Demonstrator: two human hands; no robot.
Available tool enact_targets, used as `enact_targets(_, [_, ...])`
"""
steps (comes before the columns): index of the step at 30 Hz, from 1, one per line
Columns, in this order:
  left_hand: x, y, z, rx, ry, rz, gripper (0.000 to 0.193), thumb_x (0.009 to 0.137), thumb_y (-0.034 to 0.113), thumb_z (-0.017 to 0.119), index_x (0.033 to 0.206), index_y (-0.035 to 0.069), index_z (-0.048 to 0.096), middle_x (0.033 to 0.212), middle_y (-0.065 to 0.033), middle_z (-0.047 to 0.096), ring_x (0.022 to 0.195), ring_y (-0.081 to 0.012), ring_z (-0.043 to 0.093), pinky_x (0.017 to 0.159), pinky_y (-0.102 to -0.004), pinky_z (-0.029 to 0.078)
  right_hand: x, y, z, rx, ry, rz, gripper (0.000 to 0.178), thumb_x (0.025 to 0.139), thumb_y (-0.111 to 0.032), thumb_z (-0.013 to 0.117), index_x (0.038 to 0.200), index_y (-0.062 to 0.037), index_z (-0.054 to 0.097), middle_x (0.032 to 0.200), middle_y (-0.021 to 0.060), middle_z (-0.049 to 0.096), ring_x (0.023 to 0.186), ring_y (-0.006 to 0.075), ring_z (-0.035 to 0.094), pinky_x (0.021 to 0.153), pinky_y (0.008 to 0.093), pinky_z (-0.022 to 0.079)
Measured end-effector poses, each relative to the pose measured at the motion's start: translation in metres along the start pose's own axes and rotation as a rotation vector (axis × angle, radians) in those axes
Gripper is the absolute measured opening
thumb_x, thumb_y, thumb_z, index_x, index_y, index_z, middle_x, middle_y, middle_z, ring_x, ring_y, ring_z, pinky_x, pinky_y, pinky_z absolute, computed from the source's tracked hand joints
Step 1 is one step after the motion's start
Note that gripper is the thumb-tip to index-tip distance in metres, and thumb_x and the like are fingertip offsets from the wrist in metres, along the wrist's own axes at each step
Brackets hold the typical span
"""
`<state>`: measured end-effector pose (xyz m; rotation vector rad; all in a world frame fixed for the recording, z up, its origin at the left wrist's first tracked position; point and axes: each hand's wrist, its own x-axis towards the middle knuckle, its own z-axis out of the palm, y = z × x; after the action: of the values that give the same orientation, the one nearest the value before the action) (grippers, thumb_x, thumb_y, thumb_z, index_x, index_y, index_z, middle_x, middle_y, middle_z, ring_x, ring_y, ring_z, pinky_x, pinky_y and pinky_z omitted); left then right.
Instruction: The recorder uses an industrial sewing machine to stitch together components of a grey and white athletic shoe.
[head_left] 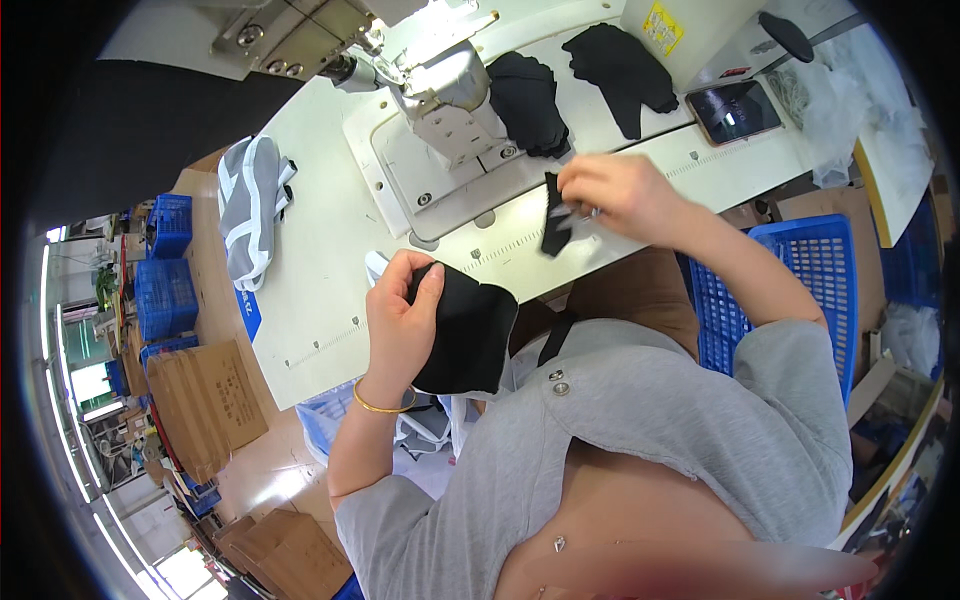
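My left hand (pixel 403 315) pinches the upper left edge of a black fabric piece (pixel 468 335), thumb on top. That piece hangs over the table's front edge, close to my body. Farther right, my right hand (pixel 628 198) is closed above the table, with a narrow black fabric strip (pixel 553 222) at its fingertips. Beside the strip, under those fingers, is a silvery pointed tool (pixel 578 216), perhaps thread snips; motion blur hides its shape. The sewing machine (pixel 450 115) stands just beyond both hands.
Two piles of cut black fabric, a near one (pixel 525 100) and a far one (pixel 622 75), lie right of the machine. A phone (pixel 735 112) rests farther right. A grey-and-white sewn piece (pixel 250 212) lies at the table's left. A blue basket (pixel 812 290) stands to my right.
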<state>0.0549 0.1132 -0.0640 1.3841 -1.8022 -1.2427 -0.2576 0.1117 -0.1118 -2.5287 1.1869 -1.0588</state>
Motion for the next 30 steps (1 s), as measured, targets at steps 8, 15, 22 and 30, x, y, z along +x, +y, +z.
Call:
enact_targets(8, [0.004,0.003,0.01,-0.025,-0.006,0.018,0.007,0.094,0.006,0.06,0.091,0.001,0.057,0.078,0.0055,0.053,0.072,-0.0013,0.046,0.066,-0.0173,0.037,0.065,0.047,-0.019,0.304,0.284,0.075,0.015,0.076,0.001,0.062,0.091,-0.0018,0.065,0.09,0.0044,0.069,0.081,0.019,0.067,0.076,0.0294,0.055])
enact_targets(15, [0.006,0.007,0.009,-0.052,0.008,0.025,0.006,0.094,0.005,0.06,0.09,0.001,0.058,0.078,0.0057,0.053,0.072,-0.0011,0.045,0.064,-0.0172,0.036,0.058,0.095,-0.017,-0.112,0.352,0.298,0.031,0.079,-0.001,0.061,0.109,-0.0061,0.067,0.114,0.0032,0.069,0.097,0.022,0.067,0.084,0.0312,0.052])
enact_targets(22, [0.008,0.004,0.008,-0.101,0.044,0.016,0.005,0.094,0.006,0.061,0.092,0.001,0.061,0.076,0.006,0.055,0.069,-0.0007,0.047,0.063,-0.0168,0.037,0.007,0.107,-0.043,-0.604,0.228,0.424,0.022,0.082,-0.02,0.07,0.099,-0.0084,0.064,0.095,0.0053,0.064,0.09,0.026,0.064,0.078,0.038,0.053])
enact_targets(30, [0.013,0.017,0.012,-0.183,0.248,0.11,0.008,0.095,0.008,0.062,0.092,0.001,0.062,0.067,0.0087,0.045,0.056,0.002,0.029,0.049,-0.0177,0.02,0.015,0.072,-0.059,0.083,0.334,0.636,0.021,0.089,-0.022,0.069,0.099,-0.0043,0.065,0.076,0.003,0.065,0.071,0.0137,0.06,0.069,0.0293,0.047])
